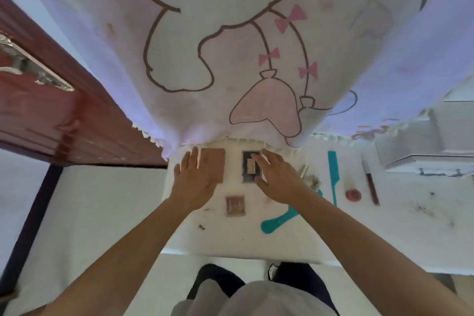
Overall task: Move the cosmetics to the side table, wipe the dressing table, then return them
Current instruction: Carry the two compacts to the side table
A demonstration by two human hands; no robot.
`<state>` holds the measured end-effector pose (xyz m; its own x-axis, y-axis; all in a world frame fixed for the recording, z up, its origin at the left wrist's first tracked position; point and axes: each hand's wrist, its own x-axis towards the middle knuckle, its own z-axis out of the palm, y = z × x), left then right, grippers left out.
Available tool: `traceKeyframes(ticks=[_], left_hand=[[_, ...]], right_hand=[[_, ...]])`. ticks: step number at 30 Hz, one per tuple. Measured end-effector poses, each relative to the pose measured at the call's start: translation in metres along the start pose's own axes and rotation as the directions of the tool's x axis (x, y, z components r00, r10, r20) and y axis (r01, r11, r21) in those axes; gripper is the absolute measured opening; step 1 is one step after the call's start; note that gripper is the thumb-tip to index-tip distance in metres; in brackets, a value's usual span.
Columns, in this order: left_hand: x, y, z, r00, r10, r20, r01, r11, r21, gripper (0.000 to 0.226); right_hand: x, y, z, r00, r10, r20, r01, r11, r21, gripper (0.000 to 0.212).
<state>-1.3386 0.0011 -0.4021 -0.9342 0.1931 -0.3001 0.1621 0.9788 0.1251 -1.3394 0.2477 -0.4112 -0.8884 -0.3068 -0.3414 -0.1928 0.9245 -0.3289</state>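
Cosmetics (247, 177) lie scattered on a white dressing table (256, 238) at the view's centre. A cartoon-printed cloth (230, 33) hangs at 12 o'clock, and a red-brown door (38, 115) stands at 9 o'clock. The left hand (195, 179) lies flat with straight fingers on the near edge of a flat brown palette (214, 164), gripping nothing. The right hand (277, 179) is spread, fingers loosely extended over a dark-framed palette (245, 161); contact cannot be told. At 3 o'clock of this hand lie a teal tail comb (333, 174), a dark red pencil (370, 185) and a round red pot (353, 195). A teal brush handle (279, 220) lies at 5 o'clock and a small pink square compact (235, 206) at 7 o'clock.
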Motion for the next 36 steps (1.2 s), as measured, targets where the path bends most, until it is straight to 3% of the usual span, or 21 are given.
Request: traceKeyframes(ticks=[4, 8, 12, 15, 26, 31, 36], left_hand=[[0.017, 0.007, 0.027, 0.98, -0.188, 0.059, 0.195, 0.971, -0.14, 0.079], [0.037, 0.009, 0.055, 0.961, -0.269, 0.062, 0.276, 0.932, -0.236, 0.08], [0.055, 0.007, 0.084, 0.977, -0.211, -0.023, 0.2, 0.952, -0.232, 0.08], [0.054, -0.001, 0.1, 0.988, -0.155, 0.017, 0.155, 0.966, -0.209, 0.071], [0.027, -0.037, 0.104, 0.995, -0.086, 0.057, 0.093, 0.988, -0.126, 0.059], [0.024, -0.039, 0.08, 0.994, -0.085, 0.067, 0.091, 0.993, -0.078, 0.06], [-0.006, -0.039, 0.045, 0.994, -0.102, -0.041, 0.098, 0.991, -0.089, 0.058]], right_hand=[[0.035, 0.008, 0.025, 0.996, 0.001, 0.09, 0.004, 0.999, -0.049, 0.062], [0.049, -0.004, 0.051, 0.998, 0.069, 0.007, -0.068, 0.997, -0.023, 0.062], [0.051, -0.012, 0.077, 0.987, 0.16, -0.025, -0.161, 0.986, -0.032, 0.068], [0.043, -0.015, 0.094, 0.981, 0.195, -0.004, -0.195, 0.978, -0.076, 0.068], [0.046, -0.031, 0.09, 0.959, 0.276, -0.064, -0.279, 0.96, -0.038, 0.043], [0.044, -0.03, 0.078, 0.974, 0.201, -0.106, -0.208, 0.976, -0.061, 0.071], [0.022, -0.033, 0.045, 0.976, 0.093, -0.196, -0.107, 0.992, -0.062, 0.073]])
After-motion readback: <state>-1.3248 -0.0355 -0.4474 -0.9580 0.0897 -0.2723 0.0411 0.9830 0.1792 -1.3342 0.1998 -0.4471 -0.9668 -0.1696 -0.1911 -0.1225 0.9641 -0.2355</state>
